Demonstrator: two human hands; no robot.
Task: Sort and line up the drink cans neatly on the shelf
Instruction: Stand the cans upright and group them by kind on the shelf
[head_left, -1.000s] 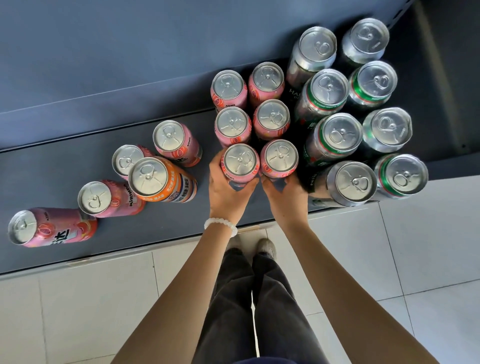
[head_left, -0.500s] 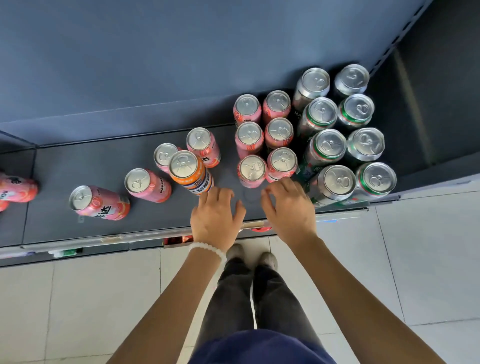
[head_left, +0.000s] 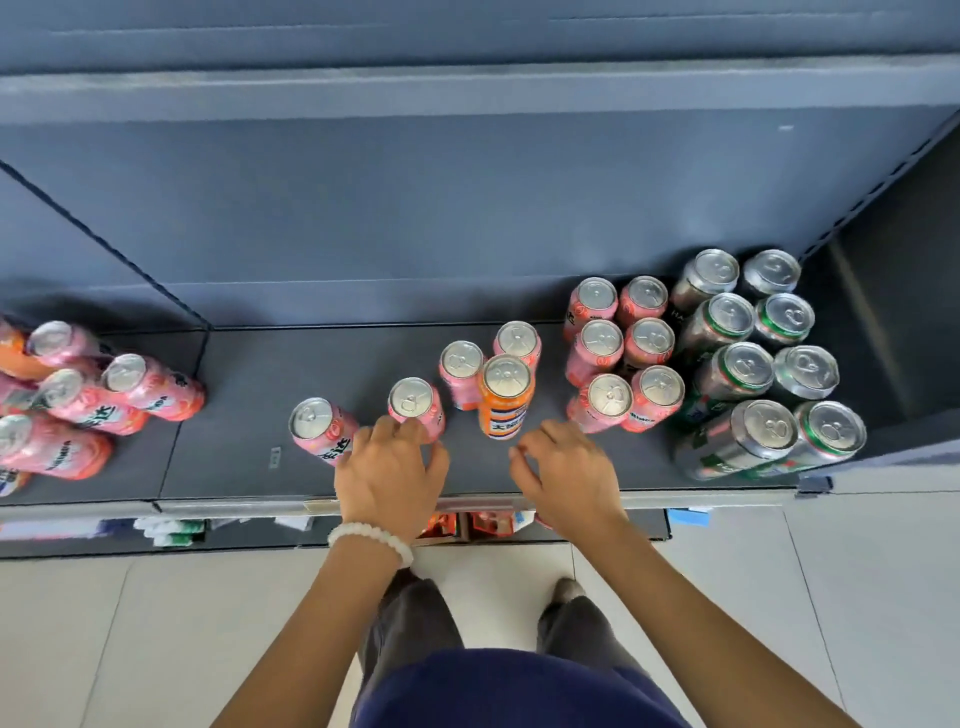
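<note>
Both hands have come off the tidy pink block (head_left: 623, 353) and slid left. The left hand (head_left: 389, 475), fingers loosely spread, touches a loose pink can (head_left: 415, 402) (no grip yet); the right hand (head_left: 563, 475) hovers empty beside the orange can (head_left: 506, 397). Stragglers next.

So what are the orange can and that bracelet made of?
The orange can looks like thin metal, probably aluminium: its top is bare, shiny silver with a pull tab, and its side carries a glossy printed label. The bracelet is a string of smooth, milky white beads, maybe stone, glass or plastic; the view cannot settle which.
</note>
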